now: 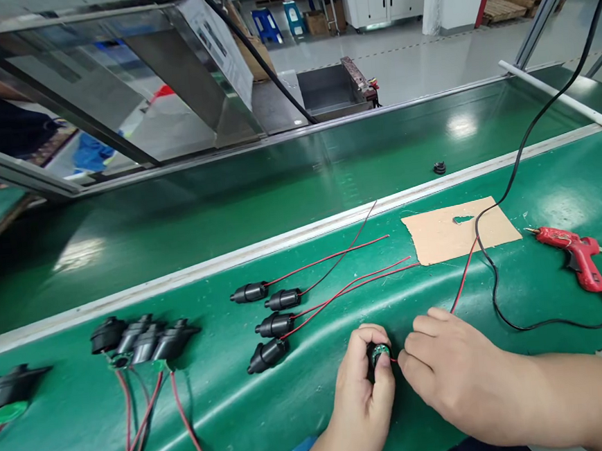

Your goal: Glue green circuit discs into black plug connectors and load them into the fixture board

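My left hand (366, 383) grips a small black housing with a green face, perhaps a circuit board (379, 353), between thumb and fingers. Close on its right, my right hand (448, 370) is closed on a thin red wire (465, 279), which shows above the knuckles and again at the housing. Several black plugs (276, 324) with long red wires lie just beyond my left hand, their wires pointing right. Farther left, a cluster of black fittings (146, 338) rests with red wires hanging toward me.
A red glue gun (577, 252) lies at the right, its black cord (509, 185) looping over a torn cardboard piece (437, 232). Behind the pale strip runs a green conveyor belt (276, 179) bearing a small black ring (439, 167). Another black fitting (12, 391) sits far left.
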Action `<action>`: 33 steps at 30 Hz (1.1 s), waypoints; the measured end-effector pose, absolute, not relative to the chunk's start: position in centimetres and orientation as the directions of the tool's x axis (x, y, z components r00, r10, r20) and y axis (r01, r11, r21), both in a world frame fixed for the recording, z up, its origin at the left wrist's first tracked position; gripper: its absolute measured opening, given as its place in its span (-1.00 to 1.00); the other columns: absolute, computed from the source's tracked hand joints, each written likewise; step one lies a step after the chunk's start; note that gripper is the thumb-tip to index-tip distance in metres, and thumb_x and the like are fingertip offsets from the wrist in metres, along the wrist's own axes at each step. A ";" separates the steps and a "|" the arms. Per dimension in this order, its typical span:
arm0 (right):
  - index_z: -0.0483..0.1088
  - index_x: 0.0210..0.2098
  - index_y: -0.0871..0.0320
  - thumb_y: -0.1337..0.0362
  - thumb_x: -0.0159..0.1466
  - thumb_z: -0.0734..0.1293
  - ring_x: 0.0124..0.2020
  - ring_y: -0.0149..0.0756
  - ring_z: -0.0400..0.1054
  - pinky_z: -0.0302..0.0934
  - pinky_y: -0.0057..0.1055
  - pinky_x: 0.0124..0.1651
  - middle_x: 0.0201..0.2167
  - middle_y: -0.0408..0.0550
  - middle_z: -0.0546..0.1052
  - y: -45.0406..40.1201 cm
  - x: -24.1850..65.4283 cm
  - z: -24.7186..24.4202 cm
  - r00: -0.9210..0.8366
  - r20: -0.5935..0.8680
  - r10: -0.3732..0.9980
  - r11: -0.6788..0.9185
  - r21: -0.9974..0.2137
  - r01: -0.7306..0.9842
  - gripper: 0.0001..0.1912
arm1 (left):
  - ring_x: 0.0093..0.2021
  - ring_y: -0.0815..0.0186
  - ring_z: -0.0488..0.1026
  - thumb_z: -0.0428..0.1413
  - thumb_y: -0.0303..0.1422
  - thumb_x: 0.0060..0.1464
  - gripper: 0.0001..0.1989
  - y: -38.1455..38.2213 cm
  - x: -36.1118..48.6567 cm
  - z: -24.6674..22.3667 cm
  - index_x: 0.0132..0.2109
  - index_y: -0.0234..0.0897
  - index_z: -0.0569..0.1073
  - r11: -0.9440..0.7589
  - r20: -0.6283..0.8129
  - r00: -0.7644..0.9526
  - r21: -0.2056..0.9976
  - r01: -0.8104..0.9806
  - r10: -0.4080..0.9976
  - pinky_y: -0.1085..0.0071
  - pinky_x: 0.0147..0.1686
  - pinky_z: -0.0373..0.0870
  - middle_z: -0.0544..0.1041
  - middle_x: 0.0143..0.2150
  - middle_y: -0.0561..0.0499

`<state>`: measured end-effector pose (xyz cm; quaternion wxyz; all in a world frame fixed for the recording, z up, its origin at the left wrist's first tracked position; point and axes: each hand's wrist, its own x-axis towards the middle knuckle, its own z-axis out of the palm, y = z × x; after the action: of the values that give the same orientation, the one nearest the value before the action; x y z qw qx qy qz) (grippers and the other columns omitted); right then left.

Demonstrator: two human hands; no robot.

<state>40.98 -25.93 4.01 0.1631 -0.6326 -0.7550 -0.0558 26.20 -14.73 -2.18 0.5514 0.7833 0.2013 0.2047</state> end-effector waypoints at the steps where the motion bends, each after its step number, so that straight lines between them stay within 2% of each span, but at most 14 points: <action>1: 0.42 -0.37 0.21 0.49 0.21 0.27 -0.44 -0.24 0.11 -0.12 -0.24 -0.33 -0.51 -0.07 0.36 -25.9 41.0 4.1 -0.152 0.321 0.935 0.198 -0.117 0.973 -0.89 | -0.17 0.24 0.43 -0.09 -0.43 0.36 -0.88 -14.8 26.1 -2.1 -0.07 -0.16 0.32 -0.310 0.092 0.839 0.946 0.094 0.537 0.34 -0.15 0.37 0.44 -0.17 -0.03; 8: 0.42 -0.43 0.20 0.49 0.15 0.31 -0.44 -0.26 0.09 -0.12 -0.23 -0.33 -0.53 -0.08 0.34 -25.8 41.3 4.2 -0.189 0.300 0.935 0.229 -0.104 0.968 -0.90 | -0.14 0.27 0.41 -0.12 -0.41 0.38 -0.88 -14.7 25.9 -2.1 -0.05 -0.14 0.30 -0.290 0.049 0.858 0.950 0.118 0.512 0.35 -0.12 0.36 0.42 -0.13 -0.01; 13: 0.44 -0.39 0.20 0.44 0.23 0.32 -0.42 -0.23 0.14 -0.03 -0.20 -0.28 -0.52 -0.06 0.38 -25.6 41.1 4.1 -0.211 0.222 0.952 0.239 -0.108 0.965 -0.92 | -0.18 0.26 0.40 -0.10 -0.43 0.35 -0.89 -14.7 26.4 -2.4 -0.10 -0.16 0.29 -0.284 0.058 0.854 0.953 0.107 0.517 0.33 -0.16 0.37 0.41 -0.18 -0.01; 17: 0.45 -0.39 0.20 0.39 0.28 0.33 -0.37 -0.19 0.18 -0.02 -0.18 -0.26 -0.47 0.01 0.43 -25.3 40.9 4.5 -0.226 0.196 0.954 0.250 -0.110 0.962 -0.89 | -0.19 0.25 0.39 -0.06 -0.42 0.32 -0.93 -15.0 26.5 -2.4 -0.13 -0.18 0.30 -0.212 0.016 0.847 0.971 0.115 0.531 0.31 -0.15 0.37 0.41 -0.20 -0.01; 19: 0.45 -0.38 0.20 0.40 0.31 0.30 -0.33 -0.16 0.20 0.01 -0.13 -0.20 -0.44 0.03 0.46 -25.1 40.9 4.7 -0.222 0.246 0.943 0.255 -0.107 0.961 -0.85 | -0.20 0.25 0.38 -0.04 -0.42 0.30 -0.95 -15.2 26.5 -2.4 -0.13 -0.18 0.30 -0.155 -0.015 0.841 0.981 0.117 0.541 0.32 -0.16 0.38 0.41 -0.20 -0.01; 21: 0.46 -0.36 0.19 0.43 0.34 0.25 -0.30 -0.15 0.22 0.05 -0.03 -0.03 -0.41 0.02 0.48 -25.1 41.1 4.9 -0.205 0.303 0.931 0.250 -0.116 0.961 -0.81 | -0.21 0.26 0.38 -0.02 -0.41 0.30 -0.95 -15.4 26.5 -2.2 -0.12 -0.17 0.29 -0.098 -0.046 0.832 0.988 0.120 0.553 0.35 -0.19 0.38 0.40 -0.20 0.00; 25: 0.48 -0.31 0.18 0.48 0.37 0.18 -0.23 -0.18 0.32 -0.08 0.06 0.29 -0.37 -0.05 0.51 -25.5 41.9 5.2 -0.114 0.388 0.914 0.217 -0.233 0.948 -0.73 | -0.21 0.28 0.36 -0.02 -0.43 0.29 -0.93 -15.4 26.6 -2.1 -0.13 -0.16 0.26 -0.037 -0.060 0.825 0.995 0.098 0.561 0.37 -0.19 0.37 0.38 -0.21 0.02; 28: 0.47 -0.19 0.20 0.46 0.39 0.23 -0.07 -0.19 0.39 -0.08 0.01 0.35 -0.25 -0.03 0.56 -26.0 42.5 5.1 -0.004 0.464 0.886 0.183 -0.340 0.922 -0.82 | -0.20 0.29 0.34 -0.03 -0.47 0.26 -0.89 -15.1 26.6 -1.9 -0.13 -0.15 0.25 -0.013 -0.052 0.819 0.997 0.072 0.571 0.37 -0.17 0.35 0.38 -0.20 0.03; 30: 0.44 -0.09 0.22 0.43 0.38 0.28 0.05 -0.15 0.37 -0.09 0.02 0.37 -0.13 0.04 0.57 -26.2 42.6 4.8 0.022 0.478 0.878 0.176 -0.366 0.914 -0.85 | -0.18 0.28 0.33 -0.03 -0.48 0.26 -0.89 -14.9 26.7 -1.8 -0.12 -0.15 0.25 0.007 -0.060 0.814 0.998 0.069 0.578 0.36 -0.15 0.34 0.37 -0.19 0.03; 33: 0.36 0.09 0.26 0.30 0.39 0.33 0.15 -0.08 0.31 -0.07 0.04 0.37 -0.01 0.14 0.52 -26.1 42.1 4.0 0.021 0.451 0.892 0.179 -0.396 0.901 -0.70 | -0.14 0.26 0.35 -0.03 -0.45 0.28 -0.91 -14.7 26.7 -1.5 -0.11 -0.16 0.26 0.037 -0.079 0.817 0.997 0.070 0.571 0.32 -0.11 0.35 0.38 -0.18 0.02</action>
<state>42.11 -26.11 4.00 0.3161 -0.6408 -0.6995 -0.0065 26.73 -14.70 -1.54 0.6791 0.6689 0.2396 0.1842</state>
